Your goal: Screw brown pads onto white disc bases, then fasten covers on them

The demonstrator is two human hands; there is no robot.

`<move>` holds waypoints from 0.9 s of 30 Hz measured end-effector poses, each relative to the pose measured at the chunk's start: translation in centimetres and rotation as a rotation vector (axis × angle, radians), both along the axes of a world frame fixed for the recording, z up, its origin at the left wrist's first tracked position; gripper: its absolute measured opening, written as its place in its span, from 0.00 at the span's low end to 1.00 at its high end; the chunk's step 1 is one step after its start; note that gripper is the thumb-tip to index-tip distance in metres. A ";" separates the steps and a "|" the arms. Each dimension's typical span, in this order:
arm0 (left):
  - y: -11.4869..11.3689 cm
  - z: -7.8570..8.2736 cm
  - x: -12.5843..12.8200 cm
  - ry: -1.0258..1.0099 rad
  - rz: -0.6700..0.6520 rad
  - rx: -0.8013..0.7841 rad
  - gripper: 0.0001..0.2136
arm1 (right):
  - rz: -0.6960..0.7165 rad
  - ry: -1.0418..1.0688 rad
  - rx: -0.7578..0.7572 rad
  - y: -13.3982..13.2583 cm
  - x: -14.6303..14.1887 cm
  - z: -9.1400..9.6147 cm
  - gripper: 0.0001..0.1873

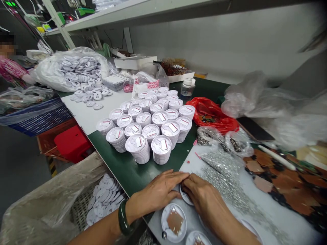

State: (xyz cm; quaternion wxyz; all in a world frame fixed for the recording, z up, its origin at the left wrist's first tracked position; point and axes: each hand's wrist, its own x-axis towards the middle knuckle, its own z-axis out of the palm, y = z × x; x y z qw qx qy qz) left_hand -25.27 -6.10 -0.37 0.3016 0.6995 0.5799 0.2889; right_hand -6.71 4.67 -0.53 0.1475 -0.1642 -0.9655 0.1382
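Note:
My left hand (166, 186), a dark green bangle on its wrist, curves around the edge of a white round plastic housing (186, 197), its fingers and thumb on either side. My right hand (204, 194) bends over that same housing with its fingers pinched together inside; what they hold is hidden. Just below is a second white housing (165, 223) with a brown square board (175, 222) and a small silver disc (164, 234) at its rim. Another housing (198, 239) shows partly at the bottom edge.
Stacked white discs (138, 143) stand ahead. Loose small metal parts (224, 173), brown boards (286, 177) and a red bag (212, 115) lie to the right. A lined crate (51, 200) holds discs at left. A person (12, 68) is at far left.

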 end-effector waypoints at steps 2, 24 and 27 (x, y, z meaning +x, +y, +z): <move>0.0 0.2 0.1 -0.008 0.007 0.002 0.32 | 0.030 0.004 0.069 -0.1 0.0 -0.3 0.14; -0.3 0.7 0.4 0.038 -0.017 -0.021 0.33 | 0.047 -0.027 0.420 -1.5 0.2 -1.5 0.15; -0.3 0.8 0.4 0.045 -0.027 -0.013 0.32 | 0.091 -0.055 0.464 -2.6 0.6 -0.9 0.18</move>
